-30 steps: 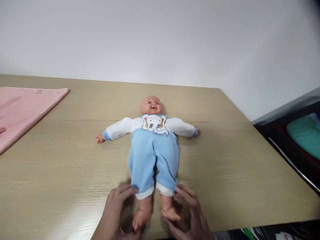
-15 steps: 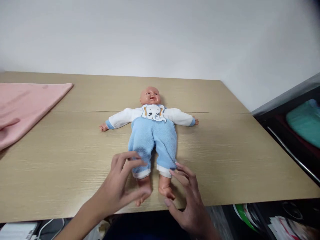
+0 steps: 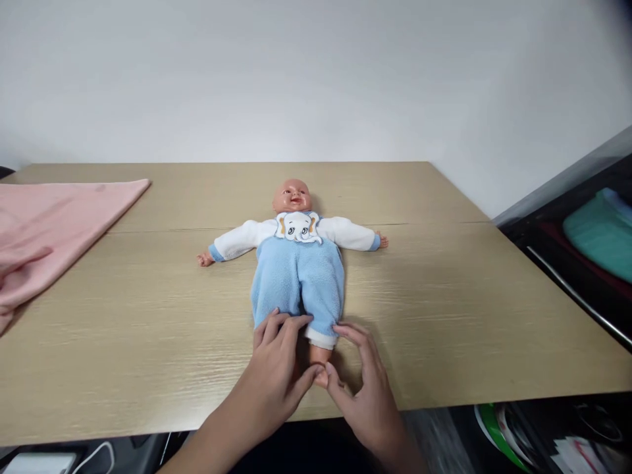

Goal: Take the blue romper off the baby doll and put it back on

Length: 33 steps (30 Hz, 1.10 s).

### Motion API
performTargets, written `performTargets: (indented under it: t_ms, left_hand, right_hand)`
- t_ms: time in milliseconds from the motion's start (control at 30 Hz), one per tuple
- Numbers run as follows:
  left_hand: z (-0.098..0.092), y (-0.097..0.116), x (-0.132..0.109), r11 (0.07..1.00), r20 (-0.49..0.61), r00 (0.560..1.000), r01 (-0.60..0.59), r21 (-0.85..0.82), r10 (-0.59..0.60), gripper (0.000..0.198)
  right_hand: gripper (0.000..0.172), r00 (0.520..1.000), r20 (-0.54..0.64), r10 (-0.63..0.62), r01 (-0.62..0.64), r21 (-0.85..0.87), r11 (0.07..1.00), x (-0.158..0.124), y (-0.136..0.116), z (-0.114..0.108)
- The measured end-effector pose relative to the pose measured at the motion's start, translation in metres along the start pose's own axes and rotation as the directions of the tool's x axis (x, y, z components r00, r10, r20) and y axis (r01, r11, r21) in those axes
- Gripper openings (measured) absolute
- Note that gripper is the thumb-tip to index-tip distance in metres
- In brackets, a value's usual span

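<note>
A baby doll (image 3: 299,276) lies on its back on the wooden table (image 3: 434,316), arms spread wide, head toward the wall. It wears blue trousers and a white top with an elephant face. Over its lower leg on the left of the view lies my left hand (image 3: 279,362), hiding that foot, with its thumb at the other foot. My right hand (image 3: 363,382) is curved beside the leg on the right, fingertips at the trouser cuff and thumb at the foot. Both hands have their fingers around this leg's lower end.
Pink cloth (image 3: 59,230) lies at the table's left side. At the right stands a dark rack or case with green cloth (image 3: 600,230) in it. Below the front edge are a white box (image 3: 42,463), a cable and papers.
My left hand has moved right, across the doll's leg, and its thumb has come to the foot. My right hand has closed in on the same foot. The view has shifted slightly.
</note>
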<state>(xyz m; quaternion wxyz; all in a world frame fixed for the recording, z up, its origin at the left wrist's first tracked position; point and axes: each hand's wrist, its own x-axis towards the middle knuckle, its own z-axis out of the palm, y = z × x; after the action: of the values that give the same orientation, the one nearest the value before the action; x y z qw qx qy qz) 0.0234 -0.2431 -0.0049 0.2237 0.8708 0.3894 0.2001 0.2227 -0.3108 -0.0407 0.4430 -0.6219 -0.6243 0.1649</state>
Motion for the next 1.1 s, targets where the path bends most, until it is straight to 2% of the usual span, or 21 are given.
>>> performTargets:
  t_ms: [133,233,400,467,533,633,700,767,833,900,967,1100]
  left_hand:
    - [0.005,-0.002,0.001,0.998,-0.010,0.999,0.033,-0.045,-0.034,0.041]
    - [0.003,-0.004,0.001,0.999,-0.018,1.000,0.014,-0.041,-0.015,0.037]
    - [-0.020,-0.002,0.019,0.999,-0.055,0.998,-0.026,-0.036,0.024,0.024]
    - [-0.031,0.003,0.041,0.999,-0.098,0.995,-0.027,-0.044,0.022,0.020]
    - [-0.039,0.008,0.074,0.999,-0.140,0.989,-0.049,-0.006,0.047,0.019]
    - [-0.036,0.013,0.139,0.976,-0.132,0.983,-0.100,0.195,0.127,0.035]
    - [-0.024,0.013,0.187,0.941,-0.070,0.985,-0.128,0.312,0.158,0.052]
    - [-0.007,0.008,0.231,0.907,0.066,0.985,-0.175,0.384,0.162,0.065]
    - [0.009,0.003,0.267,0.884,0.193,0.970,-0.217,0.414,0.148,0.062]
    - [0.020,-0.003,0.290,0.884,0.244,0.960,-0.227,0.409,0.134,0.051]
    - [0.024,-0.007,0.301,0.890,0.259,0.956,-0.233,0.391,0.137,0.046]
    - [0.008,-0.014,0.301,0.907,0.200,0.961,-0.252,0.336,0.193,0.051]
  right_hand:
    - [0.031,0.990,-0.126,-0.059,0.050,-0.074,0.996,0.001,-0.003,0.010]
    - [0.020,0.972,-0.208,-0.112,0.078,-0.167,0.983,-0.002,-0.003,0.017]
    - [0.014,0.938,-0.277,-0.208,0.133,-0.264,0.955,-0.010,0.003,0.018]
    - [0.013,0.927,-0.304,-0.219,0.152,-0.231,0.961,-0.012,0.007,0.016]
    - [0.014,0.922,-0.308,-0.234,0.173,-0.212,0.962,-0.014,0.011,0.016]
    - [0.027,0.927,-0.256,-0.273,0.208,-0.254,0.945,-0.015,0.016,0.017]
    - [0.042,0.932,-0.216,-0.290,0.226,-0.278,0.933,-0.014,0.018,0.019]
    - [0.053,0.937,-0.208,-0.282,0.222,-0.269,0.937,-0.011,0.019,0.022]
    - [0.056,0.935,-0.250,-0.251,0.193,-0.233,0.953,-0.008,0.018,0.026]
    - [0.057,0.930,-0.293,-0.223,0.169,-0.200,0.965,-0.006,0.016,0.031]
    - [0.060,0.924,-0.313,-0.220,0.165,-0.194,0.967,-0.004,0.015,0.033]
    - [0.062,0.937,-0.278,-0.212,0.170,-0.164,0.972,-0.006,0.020,0.026]
